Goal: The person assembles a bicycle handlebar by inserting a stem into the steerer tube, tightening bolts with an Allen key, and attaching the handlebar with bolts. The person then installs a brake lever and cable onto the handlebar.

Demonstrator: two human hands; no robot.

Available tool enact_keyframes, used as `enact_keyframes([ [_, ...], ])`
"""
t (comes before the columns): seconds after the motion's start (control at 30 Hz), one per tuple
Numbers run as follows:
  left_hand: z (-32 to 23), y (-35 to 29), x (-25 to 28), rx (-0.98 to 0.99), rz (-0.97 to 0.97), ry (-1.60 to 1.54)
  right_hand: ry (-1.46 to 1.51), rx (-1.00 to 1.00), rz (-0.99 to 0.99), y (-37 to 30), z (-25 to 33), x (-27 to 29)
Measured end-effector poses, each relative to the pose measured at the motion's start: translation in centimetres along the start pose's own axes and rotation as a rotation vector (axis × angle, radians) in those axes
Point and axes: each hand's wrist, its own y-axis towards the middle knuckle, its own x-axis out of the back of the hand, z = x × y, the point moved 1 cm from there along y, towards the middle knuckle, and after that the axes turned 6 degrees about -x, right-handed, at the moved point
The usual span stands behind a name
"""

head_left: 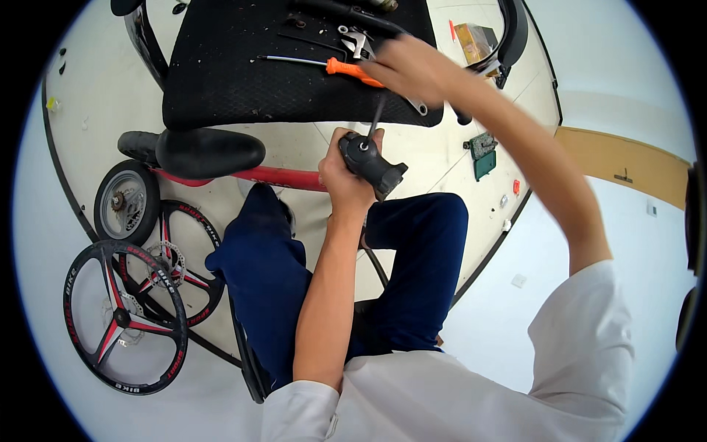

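Observation:
My left hand (pixel 347 173) is wrapped round a black bicycle stem (pixel 373 168) with a bolt on its top, at the front end of a red bicycle frame (pixel 283 177). A thin dark rod (pixel 378 116) rises from beside the stem toward the chair seat; what it belongs to I cannot make out. Over the seat's right side is my right hand (pixel 416 70), smeared by motion, so its grip does not show. Next to its fingers lie an orange-handled screwdriver (pixel 345 69) and an adjustable wrench (pixel 358 43). A spanner's ring end (pixel 420 108) shows below that hand.
The black chair seat (pixel 221 88) also bears a hex key (pixel 309 44). A black saddle (pixel 210 153) tops the frame. Spoked wheels (pixel 121 318) lean at lower left beside a tyred wheel (pixel 127 202). A green case (pixel 484 166) and a box (pixel 475 43) lie on the floor.

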Motion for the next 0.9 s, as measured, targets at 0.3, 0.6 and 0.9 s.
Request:
enact_keyframes([
  [0.3,-0.2,0.4,-1.3,0.031,-0.005,-0.066,0.004,0.101,-0.255,-13.9,11.1,0.4],
  [0.6,-0.4,-0.3,-0.9,0.136,-0.014,-0.136,-0.149,0.345,0.3,7.7,13.8,2.7],
  [0.9,0.6,0.7,-0.2,0.005,-0.013,-0.055,0.154,-0.214,-0.211,-6.6,1.0,-0.9],
])
